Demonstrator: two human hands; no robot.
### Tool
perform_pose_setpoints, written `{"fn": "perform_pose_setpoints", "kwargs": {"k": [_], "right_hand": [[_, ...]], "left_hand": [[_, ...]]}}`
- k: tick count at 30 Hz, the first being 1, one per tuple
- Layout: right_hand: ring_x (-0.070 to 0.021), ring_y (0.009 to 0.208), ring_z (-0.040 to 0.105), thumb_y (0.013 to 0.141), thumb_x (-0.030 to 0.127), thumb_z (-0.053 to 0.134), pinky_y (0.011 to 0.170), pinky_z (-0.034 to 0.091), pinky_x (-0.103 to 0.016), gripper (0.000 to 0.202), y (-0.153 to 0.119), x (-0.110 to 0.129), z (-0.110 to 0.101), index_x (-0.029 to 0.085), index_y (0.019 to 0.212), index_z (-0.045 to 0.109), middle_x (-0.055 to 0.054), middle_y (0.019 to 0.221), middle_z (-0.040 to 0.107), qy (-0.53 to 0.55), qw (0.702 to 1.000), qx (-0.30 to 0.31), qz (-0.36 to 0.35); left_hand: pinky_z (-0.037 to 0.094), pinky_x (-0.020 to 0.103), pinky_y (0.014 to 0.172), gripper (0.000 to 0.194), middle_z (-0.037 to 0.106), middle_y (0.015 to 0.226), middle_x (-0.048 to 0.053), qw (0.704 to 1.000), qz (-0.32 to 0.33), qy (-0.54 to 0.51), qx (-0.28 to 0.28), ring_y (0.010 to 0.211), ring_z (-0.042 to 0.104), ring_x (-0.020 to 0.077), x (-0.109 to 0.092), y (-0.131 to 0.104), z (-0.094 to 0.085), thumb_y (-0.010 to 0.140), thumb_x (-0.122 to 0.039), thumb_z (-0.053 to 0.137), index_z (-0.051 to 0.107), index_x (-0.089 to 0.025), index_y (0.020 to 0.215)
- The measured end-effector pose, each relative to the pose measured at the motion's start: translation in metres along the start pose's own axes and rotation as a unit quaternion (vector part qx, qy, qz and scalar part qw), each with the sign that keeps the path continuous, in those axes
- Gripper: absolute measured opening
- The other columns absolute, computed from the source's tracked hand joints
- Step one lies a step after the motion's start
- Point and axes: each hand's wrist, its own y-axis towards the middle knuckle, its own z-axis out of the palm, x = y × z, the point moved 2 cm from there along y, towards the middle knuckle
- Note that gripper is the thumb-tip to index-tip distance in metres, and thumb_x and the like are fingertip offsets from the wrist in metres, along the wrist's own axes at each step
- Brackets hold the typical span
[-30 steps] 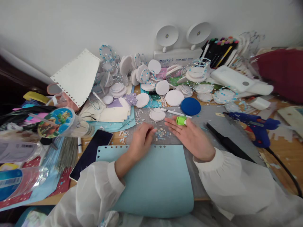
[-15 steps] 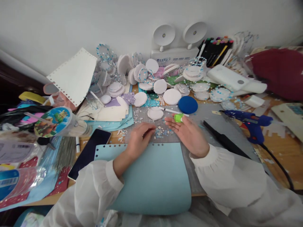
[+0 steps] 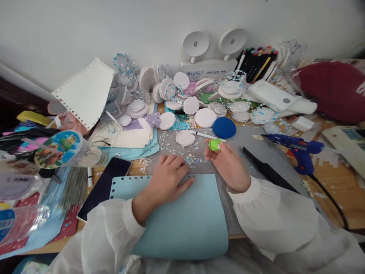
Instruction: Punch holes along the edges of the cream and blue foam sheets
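A light blue sheet (image 3: pixel 188 220) lies at the desk's front edge, with small star-shaped holes along its top and upper left edges. My left hand (image 3: pixel 168 179) rests palm down on the sheet's upper part, fingers apart and holding nothing. To the right, my right hand (image 3: pixel 229 163) is turned partly palm up, its thumb and fingers round a small green punch (image 3: pixel 215 144). Tiny paper bits (image 3: pixel 194 158) are scattered between the two hands, just beyond the sheet.
A blue disc (image 3: pixel 224 127), a white round (image 3: pixel 185 138) and a pen lie beyond the hands. On the right are a black-handled tool (image 3: pixel 266 167) and a blue glue gun (image 3: pixel 302 146). A phone (image 3: pixel 105 186) and a lidded cup (image 3: pixel 71 150) stand on the left.
My left hand has opened from a pinch and come down flat on the blue sheet. The fingers of my right hand have curled in more around the green punch. The view has shifted slightly.
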Motion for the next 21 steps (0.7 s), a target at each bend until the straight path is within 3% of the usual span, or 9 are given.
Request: {"fn": "perform_pose_setpoints", "kwargs": {"k": [4, 9, 13, 17, 21], "right_hand": [[-0.0148, 0.064, 0.05, 0.085, 0.049, 0.056, 0.063, 0.044, -0.03, 0.03, -0.002, 0.003, 0.002, 0.022, 0.098, 0.062, 0.001, 0.069, 0.051, -0.043, 0.999, 0.011, -0.013], [-0.014, 0.064, 0.048, 0.084, 0.045, 0.061, 0.062, 0.041, -0.029, 0.026, -0.005, 0.007, 0.001, 0.022, 0.095, 0.059, 0.001, 0.07, 0.052, -0.067, 0.996, 0.047, -0.033], [-0.0163, 0.071, 0.054, 0.079, 0.048, 0.067, 0.067, 0.045, -0.031, 0.03, -0.007, 0.015, -0.001, 0.023, 0.094, 0.058, -0.001, 0.079, 0.057, -0.133, 0.985, 0.102, -0.036], [-0.0196, 0.087, 0.056, 0.079, 0.047, 0.066, 0.075, 0.047, -0.032, 0.032, -0.008, 0.026, -0.001, 0.021, 0.096, 0.059, -0.005, 0.093, 0.058, -0.261, 0.94, 0.215, -0.036], [-0.0178, 0.081, 0.055, 0.079, 0.04, 0.067, 0.073, 0.046, -0.03, 0.028, -0.006, 0.026, 0.0, 0.019, 0.096, 0.06, -0.005, 0.088, 0.059, -0.367, 0.878, 0.304, -0.05]], "left_hand": [[0.037, 0.038, 0.077, 0.022, 0.061, 0.093, 0.006, 0.999, 0.024, -0.001, 0.049, 0.087, 0.051, 0.0225, -0.005, -0.002, 0.004, 0.089, -0.037, 0.052, 0.061, -0.017, 0.091], [0.04, 0.034, 0.076, 0.01, 0.062, 0.085, 0.004, 0.993, -0.025, -0.099, 0.052, 0.083, 0.053, 0.0198, -0.004, -0.001, 0.006, 0.088, -0.026, 0.054, 0.056, -0.017, 0.084], [0.044, 0.03, 0.076, 0.006, 0.066, 0.084, 0.002, 0.979, -0.068, -0.188, 0.045, 0.08, 0.059, 0.0173, -0.003, -0.002, 0.007, 0.088, -0.019, 0.053, 0.058, -0.018, 0.088], [0.046, 0.029, 0.076, 0.01, 0.068, 0.085, 0.003, 0.968, -0.109, -0.221, 0.033, 0.083, 0.061, 0.0173, -0.003, -0.005, 0.007, 0.088, -0.022, 0.054, 0.063, -0.019, 0.089], [0.045, 0.029, 0.073, 0.012, 0.066, 0.08, 0.003, 0.974, -0.096, -0.206, 0.017, 0.08, 0.06, 0.0173, -0.007, -0.005, 0.005, 0.089, -0.022, 0.052, 0.063, -0.018, 0.087]]}}
